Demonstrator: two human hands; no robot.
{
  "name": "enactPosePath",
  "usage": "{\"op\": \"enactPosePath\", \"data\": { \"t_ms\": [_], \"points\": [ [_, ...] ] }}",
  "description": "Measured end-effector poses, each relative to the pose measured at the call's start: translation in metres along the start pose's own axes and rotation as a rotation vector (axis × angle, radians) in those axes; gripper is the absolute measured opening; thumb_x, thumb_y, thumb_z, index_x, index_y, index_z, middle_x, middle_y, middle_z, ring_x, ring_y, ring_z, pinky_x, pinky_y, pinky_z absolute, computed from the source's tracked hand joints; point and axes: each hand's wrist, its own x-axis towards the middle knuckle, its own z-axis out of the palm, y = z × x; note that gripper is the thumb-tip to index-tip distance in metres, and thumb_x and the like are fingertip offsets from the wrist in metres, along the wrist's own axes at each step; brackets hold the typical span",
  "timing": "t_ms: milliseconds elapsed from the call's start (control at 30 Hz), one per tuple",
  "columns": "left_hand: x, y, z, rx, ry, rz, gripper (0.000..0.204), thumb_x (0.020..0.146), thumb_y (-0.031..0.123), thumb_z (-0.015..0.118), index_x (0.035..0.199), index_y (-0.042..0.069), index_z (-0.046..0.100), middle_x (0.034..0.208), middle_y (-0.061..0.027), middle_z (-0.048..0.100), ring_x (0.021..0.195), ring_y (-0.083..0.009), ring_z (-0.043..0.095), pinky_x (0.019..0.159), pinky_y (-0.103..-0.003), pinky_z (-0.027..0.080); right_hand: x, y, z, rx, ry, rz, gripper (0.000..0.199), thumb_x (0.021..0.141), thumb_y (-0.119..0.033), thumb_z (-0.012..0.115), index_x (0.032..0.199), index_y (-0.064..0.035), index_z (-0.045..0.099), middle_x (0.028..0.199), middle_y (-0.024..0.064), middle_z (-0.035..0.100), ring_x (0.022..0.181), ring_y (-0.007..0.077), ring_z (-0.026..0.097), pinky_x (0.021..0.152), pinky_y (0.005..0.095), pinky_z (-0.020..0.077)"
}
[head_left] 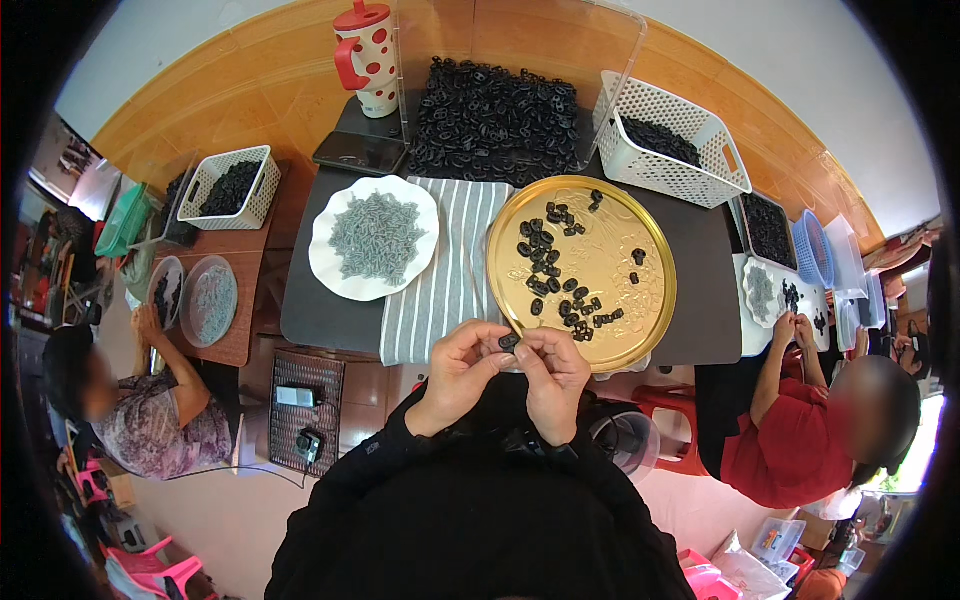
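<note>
Bright light is filling the room fairly evenly, while a white glare (932, 440) is burning out between three and four o'clock. Just two-o'clock of the middle, the golden tray (600, 252) is throwing back a soft shine. At six, the black top (470, 500) is swallowing its own folds. Toward eleven, the orange wall (270, 65) is bowing into an arc, and darkness is ringing the rim. Smooth blur is covering one face (98, 383) before nine and another face (855, 410) past three; the fingers (556, 346) are showing fairly sharply.

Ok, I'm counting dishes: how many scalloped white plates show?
2 plates: one left of the striped cloth, one near the person in red at right; more may be hidden.
</note>
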Motion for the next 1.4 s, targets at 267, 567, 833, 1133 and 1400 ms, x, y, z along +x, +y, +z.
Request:
{"op": "enactPosePath", "data": {
  "t_ms": [267,567,833,1133,1400],
  "points": [
    [0.002,0.005,-0.007,0.090,-0.060,0.085,0.025,0.081,-0.009,0.062,0.105,-0.002,0.061,0.088,-0.0024,0.052,0.076,-0.0076,0.051,0.066,-0.020,0.043,0.003,0.012,-0.016,0.021,-0.208,-0.046,0.024,0.085,0.008,0.057,0.109,0.0057,0.062,0.091,0.0057,0.059,0.084,0.0107,0.056,0.075,0.0214,0.0444],
    [-0.004,0.013,-0.004,0.067,-0.122,0.126,0.023,0.082,-0.011,0.059,0.105,-0.005,0.060,0.091,-0.0076,0.054,0.081,-0.0119,0.056,0.073,-0.024,0.051,-0.006,0.014,-0.012,0.009,-0.205,-0.217,0.018,0.087,0.008,0.056,0.104,0.0050,0.060,0.090,0.0074,0.056,0.078,0.0108,0.055,0.067,0.0218,0.0452],
    [-0.009,0.011,-0.005,0.157,-0.170,0.161,0.023,0.082,-0.012,0.058,0.104,-0.005,0.059,0.096,-0.0093,0.055,0.084,-0.0129,0.057,0.074,-0.024,0.050,-0.009,0.014,-0.014,-0.109,-0.195,-0.349,0.014,0.087,0.009,0.055,0.100,0.0054,0.058,0.089,0.0084,0.056,0.077,0.0107,0.053,0.066,0.0213,0.0444],
    [-0.002,0.018,-0.001,0.252,-0.175,0.216,0.031,0.082,-0.008,0.062,0.113,-0.002,0.060,0.086,-0.0048,0.057,0.073,-0.0079,0.053,0.064,-0.020,0.042,0.001,-0.009,-0.023,-0.009,-0.208,-0.063,0.015,0.087,0.005,0.056,0.102,0.0033,0.057,0.089,0.0052,0.058,0.075,0.0089,0.055,0.070,0.0221,0.0446],
    [-0.001,0.008,-0.017,0.040,-0.068,0.031,0.038,0.086,-0.005,0.060,0.123,-0.003,0.054,0.085,-0.0014,0.058,0.076,-0.0055,0.053,0.068,-0.020,0.044,0.136,-0.114,-0.069,-0.834,-0.199,-0.398,0.007,0.085,-0.004,0.056,0.088,0.0012,0.059,0.084,0.0051,0.060,0.074,0.0124,0.055,0.068,0.0259,0.0467]
  ]
}}
